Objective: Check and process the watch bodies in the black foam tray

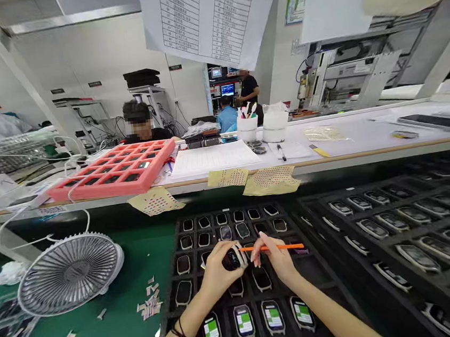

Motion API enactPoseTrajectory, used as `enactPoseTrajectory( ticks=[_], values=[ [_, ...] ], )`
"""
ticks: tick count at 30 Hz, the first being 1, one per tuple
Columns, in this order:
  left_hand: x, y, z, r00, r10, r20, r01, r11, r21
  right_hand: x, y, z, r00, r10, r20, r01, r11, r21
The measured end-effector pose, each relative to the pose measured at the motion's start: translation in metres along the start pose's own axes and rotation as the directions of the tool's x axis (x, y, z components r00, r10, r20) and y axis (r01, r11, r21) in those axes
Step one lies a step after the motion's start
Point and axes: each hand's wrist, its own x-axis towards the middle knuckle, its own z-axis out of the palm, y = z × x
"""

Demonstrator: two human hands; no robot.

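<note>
My left hand (219, 270) is closed round a smartwatch case (233, 259) with a dark screen and pale frame, held above a black foam tray (320, 271). In my right hand (275, 260) is a thin orange stick (285, 246), its tip meeting the edge of that watch. Below both hands, the tray carries rows of watch cases in square pockets. Along its near row, several watches (273, 316) have lit screens in green and white. Other cases, such as the one (262, 278) under my right hand, are dark.
A second black tray (410, 213) of watches lies on the right. At left stand a round fan (71, 273) and scattered small paper pieces (150, 304) on the green mat. Ahead, a shelf (347, 147) bears a pink foam tray (142, 183), papers and white cups. People sit beyond it.
</note>
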Motion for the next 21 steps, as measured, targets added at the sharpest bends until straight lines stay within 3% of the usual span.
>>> enactPoseTrajectory(
  ticks=[14, 21],
  values=[
    [-0.0005, -0.0065, 0.0011, 1.000, 0.025, -0.019, -0.025, 0.999, -0.026, -0.0042, 0.0010, 0.0012, 0.999, -0.040, 0.019, 0.042, 0.994, -0.105],
    [0.0030, -0.0010, -0.0002, 0.998, 0.044, -0.042, -0.044, 0.999, 0.004, -0.0027, 0.0002, -0.0026, 1.000, -0.010, -0.030, 0.010, 1.000, 0.000]
  ],
)
